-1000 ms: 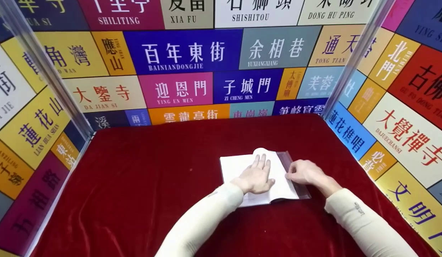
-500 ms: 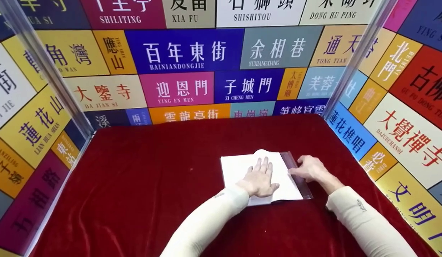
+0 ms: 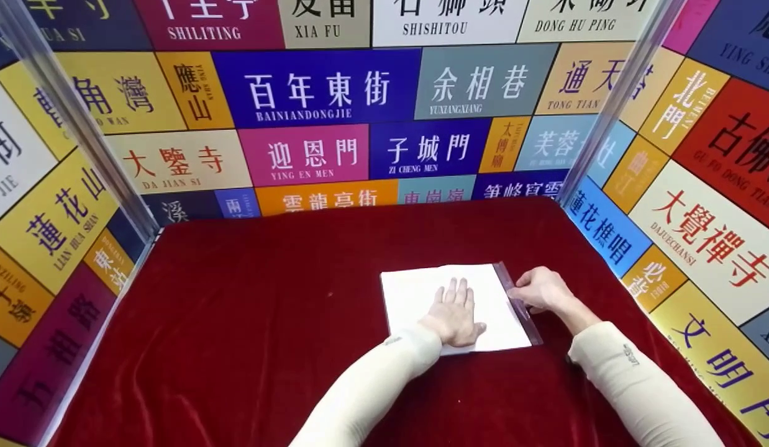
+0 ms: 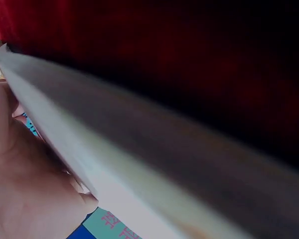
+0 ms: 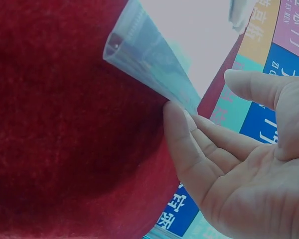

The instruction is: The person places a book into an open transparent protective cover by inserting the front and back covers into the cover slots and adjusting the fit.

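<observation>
A book or booklet with blank white pages (image 3: 415,298) lies on the red cloth, a clear plastic cover flap (image 3: 520,310) showing along its right side. My left hand (image 3: 454,318) rests palm down on the page with fingers straight. From the left wrist view, the pages (image 4: 114,144) appear edge-on and blurred beside the left hand (image 4: 30,179). At the right edge is my right hand (image 3: 546,290). In the right wrist view its fingertips (image 5: 177,117) touch the rim of the folded clear plastic (image 5: 149,55), while the thumb stands apart from them.
Dark red velvet cloth (image 3: 266,310) covers the table around the book. Panels with coloured place-name signs (image 3: 322,87) stand behind and on both sides, with metal posts (image 3: 620,105) at the corners.
The curled page at the book's top edge now lies flat, and the raised lower edge has settled. My left hand slid slightly right; my right hand moved outward along the plastic flap.
</observation>
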`<state>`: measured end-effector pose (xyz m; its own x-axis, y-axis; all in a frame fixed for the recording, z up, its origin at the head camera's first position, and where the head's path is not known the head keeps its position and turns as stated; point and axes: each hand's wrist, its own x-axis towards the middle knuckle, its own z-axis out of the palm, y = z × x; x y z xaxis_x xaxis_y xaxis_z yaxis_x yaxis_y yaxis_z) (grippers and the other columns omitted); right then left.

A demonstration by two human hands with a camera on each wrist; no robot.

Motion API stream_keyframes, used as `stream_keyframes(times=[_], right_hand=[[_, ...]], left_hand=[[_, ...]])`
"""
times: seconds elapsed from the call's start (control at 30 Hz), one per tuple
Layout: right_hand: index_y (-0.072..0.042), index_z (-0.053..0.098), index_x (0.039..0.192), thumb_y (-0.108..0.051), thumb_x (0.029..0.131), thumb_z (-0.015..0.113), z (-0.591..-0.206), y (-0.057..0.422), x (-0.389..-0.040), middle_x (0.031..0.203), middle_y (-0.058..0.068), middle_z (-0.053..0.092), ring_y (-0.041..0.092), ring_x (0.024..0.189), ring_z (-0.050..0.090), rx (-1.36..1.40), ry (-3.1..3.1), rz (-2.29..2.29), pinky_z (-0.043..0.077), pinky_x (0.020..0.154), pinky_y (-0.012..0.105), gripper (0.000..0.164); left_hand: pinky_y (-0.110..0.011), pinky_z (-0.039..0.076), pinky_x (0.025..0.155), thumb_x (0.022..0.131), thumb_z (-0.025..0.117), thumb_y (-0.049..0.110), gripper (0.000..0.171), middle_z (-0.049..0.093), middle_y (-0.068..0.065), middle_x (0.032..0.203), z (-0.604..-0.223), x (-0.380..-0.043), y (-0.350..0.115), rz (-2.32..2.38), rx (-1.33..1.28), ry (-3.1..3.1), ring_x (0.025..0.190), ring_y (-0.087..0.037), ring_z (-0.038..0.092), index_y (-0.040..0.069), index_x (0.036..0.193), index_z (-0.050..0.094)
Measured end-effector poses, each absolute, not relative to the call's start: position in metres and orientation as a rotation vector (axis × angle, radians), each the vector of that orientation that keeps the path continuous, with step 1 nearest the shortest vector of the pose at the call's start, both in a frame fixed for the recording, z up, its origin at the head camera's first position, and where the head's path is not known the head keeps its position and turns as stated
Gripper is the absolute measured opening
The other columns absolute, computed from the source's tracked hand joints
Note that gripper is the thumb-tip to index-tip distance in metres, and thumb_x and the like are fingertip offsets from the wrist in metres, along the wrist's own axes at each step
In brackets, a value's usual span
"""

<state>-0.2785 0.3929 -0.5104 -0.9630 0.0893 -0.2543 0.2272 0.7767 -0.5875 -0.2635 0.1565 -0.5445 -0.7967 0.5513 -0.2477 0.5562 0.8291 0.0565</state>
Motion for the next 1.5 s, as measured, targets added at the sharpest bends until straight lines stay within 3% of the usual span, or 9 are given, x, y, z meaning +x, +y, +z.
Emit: stream_keyframes(times=[0.2,0.4,0.6,0.87,1.0,1.1,1.2,1.33,1.5], right_hand=[[0.010,0.074,0.127,-0.023,0.099,0.081,-0.511,0.396,-0.282,0.097,0.014,0.085,0.014,0.078,0.079,0.292,2.624,-1.130,0.070,0.070,0.032,0.044],[0.004,0.076,0.127,-0.026,0.104,0.076,-0.516,0.399,-0.281,0.092,0.002,0.083,0.010,0.077,0.078,0.333,2.463,-1.248,0.065,0.069,0.029,0.037],[0.007,0.070,0.134,-0.020,0.108,0.068,-0.513,0.396,-0.281,0.088,-0.003,0.082,0.008,0.073,0.076,0.315,2.348,-1.389,0.066,0.068,0.027,0.037],[0.010,0.066,0.141,-0.014,0.112,0.058,-0.497,0.386,-0.283,0.088,-0.001,0.082,0.014,0.078,0.080,0.302,2.225,-1.570,0.070,0.073,0.032,0.038],[0.012,0.065,0.142,-0.015,0.113,0.060,-0.484,0.374,-0.281,0.089,0.001,0.084,0.014,0.078,0.080,0.243,2.199,-1.622,0.070,0.074,0.032,0.040],[0.011,0.068,0.138,-0.015,0.112,0.062,-0.474,0.364,-0.279,0.086,0.000,0.082,0.013,0.073,0.078,0.211,2.202,-1.645,0.069,0.071,0.031,0.037],[0.011,0.070,0.136,-0.014,0.112,0.062,-0.466,0.355,-0.277,0.083,0.000,0.081,0.012,0.071,0.076,0.187,2.222,-1.647,0.068,0.068,0.029,0.035],[0.014,0.067,0.139,-0.016,0.112,0.062,-0.458,0.343,-0.275,0.086,0.001,0.083,0.013,0.075,0.079,0.147,2.236,-1.655,0.069,0.069,0.031,0.041],[0.012,0.059,0.151,-0.021,0.116,0.056,-0.451,0.328,-0.273,0.099,0.002,0.085,0.013,0.083,0.081,0.096,2.220,-1.708,0.070,0.073,0.032,0.049]], left_hand=[[-0.045,0.014,0.147,0.115,0.030,0.065,0.086,0.006,-0.006,0.193,-0.543,-0.269,0.151,0.004,0.858,2.734,0.180,-0.025,0.005,0.012,0.181,0.016],[-0.045,0.026,0.144,0.115,0.034,0.063,0.088,0.009,-0.011,0.192,-0.548,-0.277,0.148,0.144,0.920,2.735,0.180,-0.031,0.010,0.007,0.180,0.018],[-0.044,0.034,0.141,0.113,0.044,0.054,0.087,0.014,-0.019,0.190,-0.560,-0.291,0.144,0.294,0.940,2.735,0.177,-0.039,0.021,0.002,0.178,0.020],[-0.037,0.029,0.142,0.112,0.057,0.045,0.087,0.019,-0.024,0.187,-0.516,-0.273,0.113,0.481,0.875,2.662,0.175,-0.033,0.027,-0.001,0.177,0.023],[-0.034,0.026,0.143,0.111,0.059,0.041,0.085,0.026,-0.026,0.185,-0.515,-0.276,0.100,0.605,0.889,2.636,0.176,-0.033,0.026,-0.005,0.175,0.027],[-0.034,0.029,0.142,0.110,0.056,0.032,0.068,0.042,-0.025,0.178,-0.522,-0.285,0.094,0.682,0.897,2.633,0.175,-0.033,0.028,-0.006,0.165,0.043],[-0.036,0.040,0.137,0.106,0.054,0.025,0.053,0.056,-0.025,0.169,-0.545,-0.305,0.094,0.732,0.911,2.684,0.168,-0.032,0.043,-0.003,0.152,0.054],[-0.037,0.048,0.130,0.107,0.049,0.032,0.061,0.061,-0.015,0.167,-0.570,-0.327,0.094,0.837,0.880,2.692,0.156,-0.023,0.059,0.001,0.159,0.054],[-0.037,0.038,0.138,0.115,0.039,0.051,0.075,0.051,-0.015,0.175,-0.536,-0.308,0.085,1.086,0.729,2.477,0.166,-0.025,0.047,0.001,0.171,0.043]])
